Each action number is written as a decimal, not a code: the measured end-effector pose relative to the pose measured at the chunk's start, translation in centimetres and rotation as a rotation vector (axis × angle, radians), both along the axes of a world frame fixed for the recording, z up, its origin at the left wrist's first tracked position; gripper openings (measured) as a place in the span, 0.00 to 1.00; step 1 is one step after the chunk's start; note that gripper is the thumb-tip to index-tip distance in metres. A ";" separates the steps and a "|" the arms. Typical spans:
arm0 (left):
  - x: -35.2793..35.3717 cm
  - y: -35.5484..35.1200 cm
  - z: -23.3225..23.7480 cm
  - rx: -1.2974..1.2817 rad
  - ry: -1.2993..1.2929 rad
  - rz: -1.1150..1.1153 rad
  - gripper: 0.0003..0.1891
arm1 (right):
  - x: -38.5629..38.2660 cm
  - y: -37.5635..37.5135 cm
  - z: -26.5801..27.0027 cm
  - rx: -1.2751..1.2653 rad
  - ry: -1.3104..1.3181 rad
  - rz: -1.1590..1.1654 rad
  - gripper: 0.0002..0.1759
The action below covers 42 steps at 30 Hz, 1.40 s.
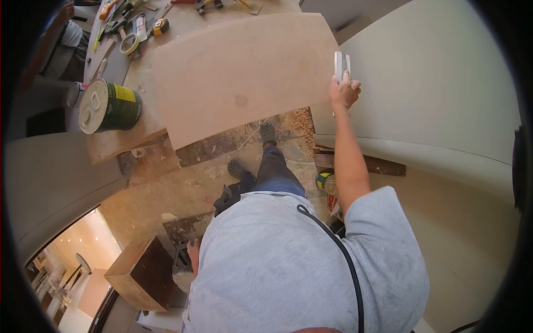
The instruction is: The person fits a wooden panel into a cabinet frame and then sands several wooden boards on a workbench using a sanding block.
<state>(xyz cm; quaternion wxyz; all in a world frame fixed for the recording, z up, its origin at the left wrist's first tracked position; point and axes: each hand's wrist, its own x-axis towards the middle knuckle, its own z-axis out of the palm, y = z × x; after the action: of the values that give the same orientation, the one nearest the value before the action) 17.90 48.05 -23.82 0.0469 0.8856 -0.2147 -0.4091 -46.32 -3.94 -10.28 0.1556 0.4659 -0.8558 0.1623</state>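
My right hand (345, 93) is stretched forward, its fingers closed on a pale, flat sanding block (338, 65). The block is at the right edge of a large pinkish-brown board (244, 72), which lies over the workbench and juts out past its near edge. A darker smudge marks the board near its front. Low on the left, my left hand (193, 255) hangs beside my body with the fingers loosely apart. It appears to hold nothing, though my shirt hides part of it.
A dark green and yellow bucket (111, 105) stands on the bench's left corner. Behind it lie a tape roll (130, 44), a tape measure (160, 26) and other tools. A large pale curved panel (422, 94) rises at right. A brown wooden box (141, 273) is at lower left.
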 end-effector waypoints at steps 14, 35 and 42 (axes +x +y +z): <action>2.3 -4.3 0.9 -0.124 0.092 -0.008 0.39 | 7.7 3.7 3.2 -0.002 -0.278 0.457 0.25; -3.7 -12.3 0.9 -0.067 0.066 -0.101 0.38 | -2.2 0.9 1.3 0.076 -0.238 0.681 0.33; -7.9 -7.7 -3.2 -0.045 0.025 -0.044 0.36 | -10.5 -9.8 0.0 0.088 -0.111 0.402 0.35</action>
<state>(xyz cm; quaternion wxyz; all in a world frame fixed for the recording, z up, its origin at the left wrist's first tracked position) 10.01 40.33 -27.03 0.0604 0.8742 -0.2426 -0.4163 -56.77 -13.78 -10.28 0.0520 0.6241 -0.7591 0.1779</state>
